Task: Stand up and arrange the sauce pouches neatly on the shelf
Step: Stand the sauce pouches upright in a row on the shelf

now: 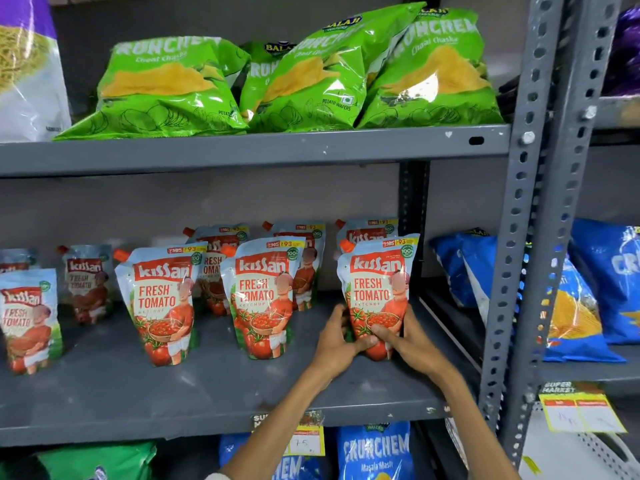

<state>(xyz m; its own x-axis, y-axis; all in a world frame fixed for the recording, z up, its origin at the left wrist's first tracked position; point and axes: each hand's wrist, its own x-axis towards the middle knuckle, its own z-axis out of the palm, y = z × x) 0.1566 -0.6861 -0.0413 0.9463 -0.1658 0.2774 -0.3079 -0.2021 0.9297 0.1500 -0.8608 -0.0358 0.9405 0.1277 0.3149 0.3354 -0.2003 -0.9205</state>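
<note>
With both the left hand [337,336] and right hand [403,336] fingers wrapped low around the glossy red-and-white tomato ketchup pouch [377,282], settle its base flat between them, upright on the grey metal shelf [173,403].

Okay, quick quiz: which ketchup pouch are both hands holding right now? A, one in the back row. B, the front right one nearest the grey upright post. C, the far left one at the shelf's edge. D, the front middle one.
B: both the left hand and right hand clasp the base of the rightmost front red-and-blue ketchup pouch.
</note>
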